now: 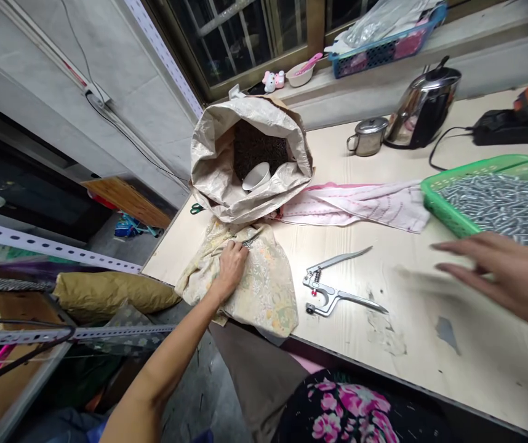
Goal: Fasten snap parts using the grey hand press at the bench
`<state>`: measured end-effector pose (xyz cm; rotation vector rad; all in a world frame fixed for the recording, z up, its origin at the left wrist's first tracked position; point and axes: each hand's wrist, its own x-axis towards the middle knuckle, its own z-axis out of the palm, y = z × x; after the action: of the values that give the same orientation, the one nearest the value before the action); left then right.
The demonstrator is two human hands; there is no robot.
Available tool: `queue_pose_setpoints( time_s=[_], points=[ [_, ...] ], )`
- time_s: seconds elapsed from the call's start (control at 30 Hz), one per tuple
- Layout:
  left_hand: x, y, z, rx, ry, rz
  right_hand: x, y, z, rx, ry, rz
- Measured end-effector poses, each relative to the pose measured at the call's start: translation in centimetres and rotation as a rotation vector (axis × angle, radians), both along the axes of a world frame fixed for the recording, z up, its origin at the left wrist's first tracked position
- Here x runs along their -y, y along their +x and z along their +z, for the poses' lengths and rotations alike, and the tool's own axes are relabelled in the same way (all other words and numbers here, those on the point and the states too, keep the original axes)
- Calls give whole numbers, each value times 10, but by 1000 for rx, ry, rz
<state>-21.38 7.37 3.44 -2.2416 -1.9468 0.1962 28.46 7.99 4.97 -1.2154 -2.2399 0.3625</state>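
Observation:
My left hand (233,266) rests on a yellowish patterned cloth (271,289) at the table's front edge, its fingers curled in. Small dark metallic pieces (249,242) show at its fingertips; what exactly it grips I cannot make out. My right hand (490,271), slightly blurred, hovers over the table beside a green basket (448,215), fingers stretched out and apart with nothing seen in them. Several silvery metal screw-like pieces (504,206) fill the basket. Between my hands lie metal snap pliers (326,286) with their handles spread.
Behind the cloth stands an open woven sack (213,154) with dark small pieces and a white bowl (256,176) inside. A pink-white towel (360,206) lies beside it. Farther back are a metal mug (369,138), a kettle (423,107) and an orange-black device (517,117). Green-handled scissors (196,208) lie left.

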Motion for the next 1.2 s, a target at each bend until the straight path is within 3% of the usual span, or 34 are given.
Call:
queue_pose_setpoints(
  time_s=[0.13, 0.27, 0.6, 0.83, 1.03, 1.2],
  points=[
    [-7, -1, 4, -28, -21, -25, 21, -66, -18, 69, -136, 160],
    [-14, -4, 9, -47, -70, -91, 27, -98, -23, 127, -144, 261],
    [-36, -2, 15, -162, -159, -241, 36, -108, -34, 187, -158, 320],
    [-28, 0, 8, -165, -117, -109, 35, -112, -39, 221, -151, 322],
    [-25, 4, 11, -44, -83, -157, 36, -115, -42, 266, -149, 308],
    [0, 38, 20, 304, 5, -37, 37, -118, -41, 266, -94, 311]
  ],
)
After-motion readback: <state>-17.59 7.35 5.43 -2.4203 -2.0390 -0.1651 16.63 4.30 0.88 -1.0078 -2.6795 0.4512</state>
